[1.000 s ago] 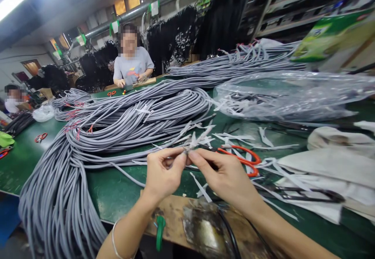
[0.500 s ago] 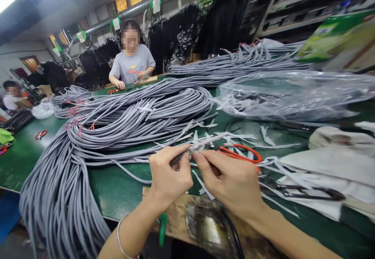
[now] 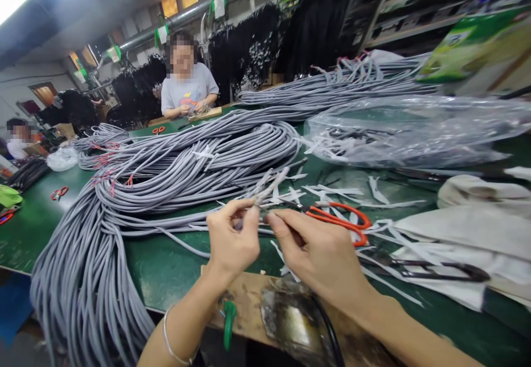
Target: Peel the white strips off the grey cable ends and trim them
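left hand (image 3: 232, 242) and right hand (image 3: 321, 253) both pinch the stripped end of a grey cable (image 3: 265, 190) above the green table (image 3: 166, 270); risk noted: the thin strands could slip or fray, and the red-handled scissors (image 3: 338, 220) lie just beside the right hand.

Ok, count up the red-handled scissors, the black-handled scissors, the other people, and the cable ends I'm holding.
Red-handled scissors: 3 clearly seen
Black-handled scissors: 1
Other people: 2
Held cable end: 1
Total: 7
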`<state>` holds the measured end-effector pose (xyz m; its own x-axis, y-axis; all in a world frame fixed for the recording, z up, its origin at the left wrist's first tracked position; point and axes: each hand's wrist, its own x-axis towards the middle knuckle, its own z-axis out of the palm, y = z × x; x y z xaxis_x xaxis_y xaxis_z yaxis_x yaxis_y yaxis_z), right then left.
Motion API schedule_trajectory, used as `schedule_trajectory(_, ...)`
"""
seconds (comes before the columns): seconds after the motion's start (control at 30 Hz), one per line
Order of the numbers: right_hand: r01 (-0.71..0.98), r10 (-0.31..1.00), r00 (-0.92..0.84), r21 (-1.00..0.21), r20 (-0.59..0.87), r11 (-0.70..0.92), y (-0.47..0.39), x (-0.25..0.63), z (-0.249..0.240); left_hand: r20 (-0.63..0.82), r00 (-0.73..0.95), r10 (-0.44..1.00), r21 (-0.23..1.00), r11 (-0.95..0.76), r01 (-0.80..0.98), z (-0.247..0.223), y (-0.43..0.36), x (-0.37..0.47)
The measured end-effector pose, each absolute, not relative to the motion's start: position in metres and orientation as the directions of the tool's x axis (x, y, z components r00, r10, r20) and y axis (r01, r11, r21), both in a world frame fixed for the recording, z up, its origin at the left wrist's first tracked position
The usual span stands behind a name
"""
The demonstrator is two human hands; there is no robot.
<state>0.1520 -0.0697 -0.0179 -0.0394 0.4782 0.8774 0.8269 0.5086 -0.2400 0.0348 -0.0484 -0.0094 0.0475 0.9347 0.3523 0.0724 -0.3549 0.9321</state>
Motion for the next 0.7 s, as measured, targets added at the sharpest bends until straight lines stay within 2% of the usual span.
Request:
schedule_trajectory(0.13,0.797,0.526,0.012,-0.325,0.851,0.509,-0.068,0.154,-0.016,0.258,0.054,0.965,0.963,-0.252,-0.09,-0.008,-0.045,0.03)
schedule_trajectory(0.27,0.757,0.545,-0.008,-0.351,0.838,0.551,-0.069,0.153,-0.015,0.236,0.069,0.969,0.969,-0.229,-0.097,-0.008,-0.047,0.031)
schedule_trajectory(0.57,0.691,0.676,0.019,-0.498,0.737,0.524,-0.07,0.158,-0.013,0.398,0.09,0.913,0.912,-0.404,0.07,-0.009,-0.053,0.033)
schedule_trajectory(0.63,0.696,0.668,0.018,-0.489,0.744,0.526,-0.069,0.159,-0.012,0.449,0.131,0.884,0.871,-0.466,0.155,-0.009,-0.055,0.035)
schedule_trajectory(0.7,0.737,0.583,0.023,-0.407,0.812,0.539,-0.07,0.158,-0.013,0.486,0.159,0.859,0.825,-0.511,0.241,-0.009,-0.056,0.036)
